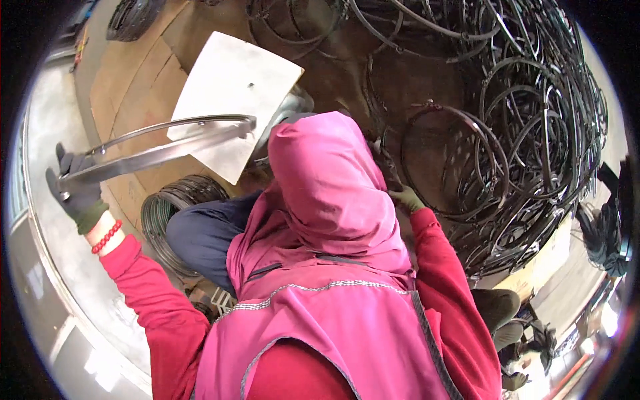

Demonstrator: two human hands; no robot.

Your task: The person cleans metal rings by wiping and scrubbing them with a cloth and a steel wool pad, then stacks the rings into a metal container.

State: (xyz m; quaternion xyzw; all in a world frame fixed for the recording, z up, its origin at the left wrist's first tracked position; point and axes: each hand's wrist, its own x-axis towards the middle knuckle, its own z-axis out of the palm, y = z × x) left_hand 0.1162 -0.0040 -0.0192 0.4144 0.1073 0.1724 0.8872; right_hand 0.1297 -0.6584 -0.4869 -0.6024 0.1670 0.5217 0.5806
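My left hand (75, 180), in a dark glove with an olive cuff, is closed on the near end of a grey metal hoop (167, 152). The hoop is held up and tilted, seen nearly edge-on. Its far end crosses in front of a whitish panel (233, 80). My right hand (395, 179), gloved alike, is low beside my apron-covered knee, close to a dark hoop (497, 143) on the right. Its fingers blend into the dark background, so their hold is unclear.
A large tangled heap of dark metal hoops (547, 133) rises on the right. A neat stack of hoops (153, 220) stands beside my left knee. Brown cardboard (127, 93) covers the floor at the far left. More hoops (133, 17) lie at the far left edge.
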